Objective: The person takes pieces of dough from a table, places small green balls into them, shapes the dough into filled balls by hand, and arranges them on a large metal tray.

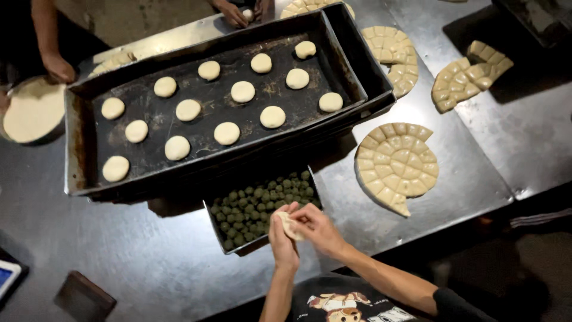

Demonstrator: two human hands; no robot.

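I see left hand (283, 238) and right hand (317, 228) both pinched together on a dough piece (290, 225) above the tray (221, 234) of green balls (256, 209), mid-wrap I judge; next, seal, then set on baking tray (77, 143).

Black printed T-shirt (348, 301) (short sleeves)

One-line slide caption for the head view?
Both hands pinch a pale dough piece beside small green balls.
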